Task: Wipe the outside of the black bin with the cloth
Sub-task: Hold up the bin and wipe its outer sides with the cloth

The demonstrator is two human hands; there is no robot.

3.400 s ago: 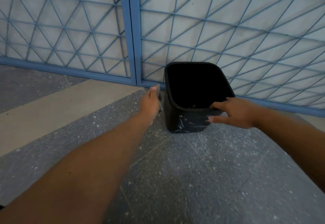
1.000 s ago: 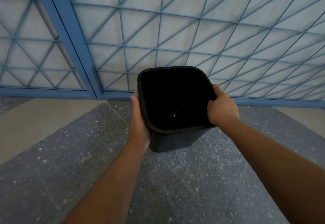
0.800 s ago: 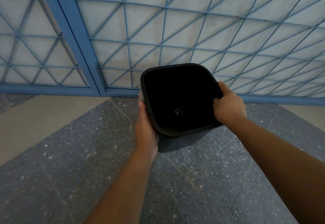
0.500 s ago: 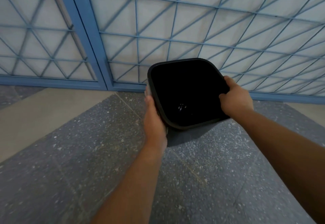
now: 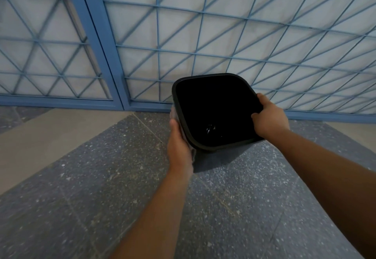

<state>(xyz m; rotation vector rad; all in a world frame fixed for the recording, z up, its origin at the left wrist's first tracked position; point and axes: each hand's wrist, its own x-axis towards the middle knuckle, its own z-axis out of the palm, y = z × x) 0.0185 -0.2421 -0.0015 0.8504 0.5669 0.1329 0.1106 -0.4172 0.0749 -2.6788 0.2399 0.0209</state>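
Both hands have been carried rightward with the black bin (image 5: 215, 114), which is tipped further toward the camera. A grey cloth (image 5: 176, 117) is pressed flat against its 9 o'clock wall by the left hand (image 5: 179, 146); its 3 o'clock rim is gripped by the right hand (image 5: 269, 117). At 12 o'clock a blue lattice screen (image 5: 203, 35) is seen behind, above the speckled floor (image 5: 101, 177).

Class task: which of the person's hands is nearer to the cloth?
Left. The left hand presses the cloth against the black bin's outer side; the right hand grips the opposite rim.
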